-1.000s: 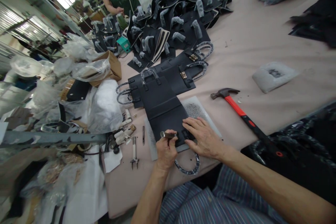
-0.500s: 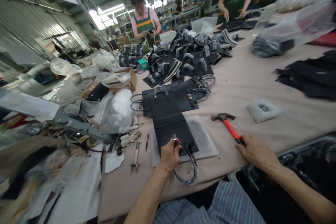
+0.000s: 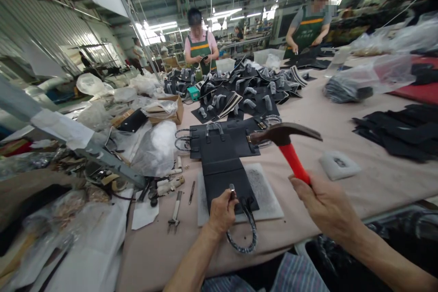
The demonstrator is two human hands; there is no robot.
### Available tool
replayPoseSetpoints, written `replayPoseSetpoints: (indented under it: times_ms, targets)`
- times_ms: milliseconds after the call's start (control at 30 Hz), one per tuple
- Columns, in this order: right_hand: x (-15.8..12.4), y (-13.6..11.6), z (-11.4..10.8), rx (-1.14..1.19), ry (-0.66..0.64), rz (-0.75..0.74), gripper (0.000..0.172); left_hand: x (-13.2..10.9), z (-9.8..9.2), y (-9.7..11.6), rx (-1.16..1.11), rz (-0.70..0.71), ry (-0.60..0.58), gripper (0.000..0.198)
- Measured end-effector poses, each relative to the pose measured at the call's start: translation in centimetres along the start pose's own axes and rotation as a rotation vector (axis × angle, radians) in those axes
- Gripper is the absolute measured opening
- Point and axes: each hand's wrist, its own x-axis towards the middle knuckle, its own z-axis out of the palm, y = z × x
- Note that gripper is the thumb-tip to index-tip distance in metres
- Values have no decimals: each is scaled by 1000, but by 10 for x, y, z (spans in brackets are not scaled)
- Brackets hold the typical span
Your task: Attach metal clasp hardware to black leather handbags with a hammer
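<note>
My left hand (image 3: 222,210) pinches a small metal tool (image 3: 232,190) upright on a black leather panel (image 3: 227,178). Under the panel lies a pale slab (image 3: 268,196). A wrapped handle (image 3: 251,239) loops from the panel's near end, just right of my left hand. Raised over the table, my right hand (image 3: 323,200) is closed round the red grip of a claw hammer (image 3: 294,159); its dark head is above and to the right of the panel. More black bag pieces (image 3: 236,134) with wrapped handles lie beyond.
A forked tool (image 3: 175,212) and a thin rod (image 3: 192,192) lie left of the slab. Behind is a heap of black pieces (image 3: 253,86). A white block (image 3: 339,165) sits at right. Two people (image 3: 201,50) stand across the table; plastic bags (image 3: 157,146) crowd the left.
My right hand has closed round the hammer and lifted it off the table, up and to the left. My left hand still holds the metal tool on the panel. The view has tilted slightly.
</note>
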Motion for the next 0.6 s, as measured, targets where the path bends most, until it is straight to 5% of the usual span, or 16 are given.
replayPoseSetpoints:
  times_ms: [100, 167, 367, 500, 600]
  targets:
    - [0, -19, -8, -279, -140, -351, 33, 0, 1, -2, 28, 26, 5, 15]
    - [1, -28, -15, -378, -224, -424, 32, 0, 2, -3, 47, 42, 5, 16]
    - [-1, -44, -20, -211, 66, -285, 33, -1, 2, -3, 42, 36, 9, 14]
    - [-2, -34, -16, -340, -251, -364, 34, 0, 1, -3, 68, 43, -5, 14]
    - [1, -40, -23, -270, -191, -247, 33, 0, 1, -3, 67, 45, -2, 15]
